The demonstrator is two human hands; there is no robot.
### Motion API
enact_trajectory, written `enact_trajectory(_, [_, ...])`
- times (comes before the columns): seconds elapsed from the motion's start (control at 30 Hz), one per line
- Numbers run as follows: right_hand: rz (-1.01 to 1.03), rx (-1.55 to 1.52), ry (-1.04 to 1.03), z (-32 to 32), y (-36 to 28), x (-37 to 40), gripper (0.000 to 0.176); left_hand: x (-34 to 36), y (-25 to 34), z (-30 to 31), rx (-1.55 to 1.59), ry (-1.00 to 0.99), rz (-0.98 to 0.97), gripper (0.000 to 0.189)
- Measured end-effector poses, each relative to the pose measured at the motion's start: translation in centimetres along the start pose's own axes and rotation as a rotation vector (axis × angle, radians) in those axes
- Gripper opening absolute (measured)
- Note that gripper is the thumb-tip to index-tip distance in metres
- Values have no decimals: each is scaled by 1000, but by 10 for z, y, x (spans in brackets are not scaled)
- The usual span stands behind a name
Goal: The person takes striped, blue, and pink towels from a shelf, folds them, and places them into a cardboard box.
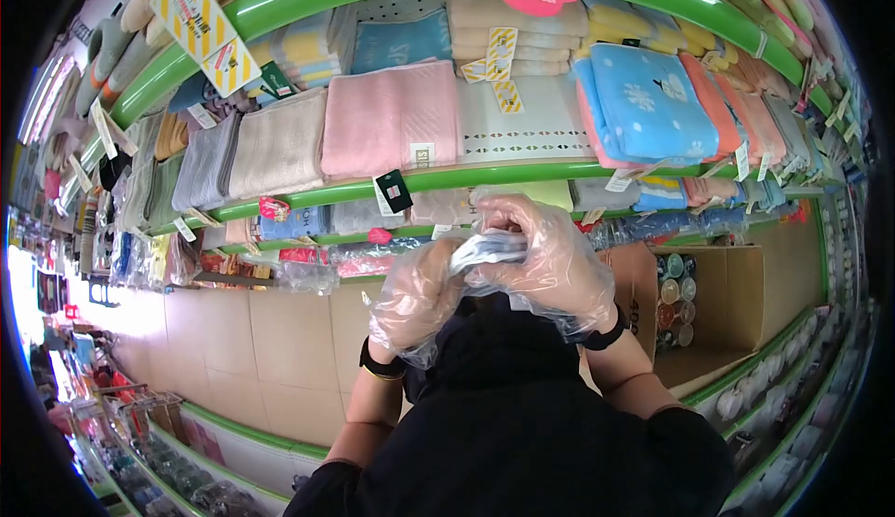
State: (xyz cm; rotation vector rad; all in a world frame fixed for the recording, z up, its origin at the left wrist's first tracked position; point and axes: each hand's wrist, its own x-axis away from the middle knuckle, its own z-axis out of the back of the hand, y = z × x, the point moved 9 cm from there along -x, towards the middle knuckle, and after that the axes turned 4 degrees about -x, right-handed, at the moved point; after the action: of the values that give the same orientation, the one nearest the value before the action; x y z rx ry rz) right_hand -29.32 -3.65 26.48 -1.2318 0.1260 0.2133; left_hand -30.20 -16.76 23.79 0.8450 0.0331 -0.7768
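Centrally, in front of the dark-clothed chest, a small grey-blue bundle (487, 249) is held between two hands, both covered by loose clear plastic gloves. The right hand (550, 261) is curled over the bundle from above and from the right; its fingers (508, 219) are bent well in, almost closed, and pressed against the bundle's top. The left hand (417, 298) is placed just below and to the left, its fingers folded into a near fist, with the bundle's left end gripped at the fingertips. What the bundle is made of cannot be told through the crinkled gloves. A black band (382, 365) is worn at the left wrist.

Behind the hands, a green-edged shelf (308, 191) is stacked with folded towels, among them a pink towel (392, 121) and a blue towel (648, 102). To the right, an open cardboard box (736, 284) is seen on the floor.
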Motion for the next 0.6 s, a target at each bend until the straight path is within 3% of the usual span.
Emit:
enact_trajectory(0.07, [86, 263, -42, 4, -6, 0, 51, 1, -5, 2, 26, 19, 10, 29])
enact_trajectory(0.2, [56, 208, -25, 5, 1, 6, 51, 4, -14, 9, 96, 37, 48, 27])
enact_trajectory(0.27, [354, 229, 146, 16, -26, 12, 41, 5, -14, 9, 97, 32, 64, 29])
enact_trajectory(0.37, [450, 340, 103, 12, -29, 13, 30, 5, -9, 5, 140, -2, 87, 32])
enact_trajectory(0.6, [456, 324, 88, 5, -30, 12, 27, 3, 4, 9, 150, 70, 16, 37])
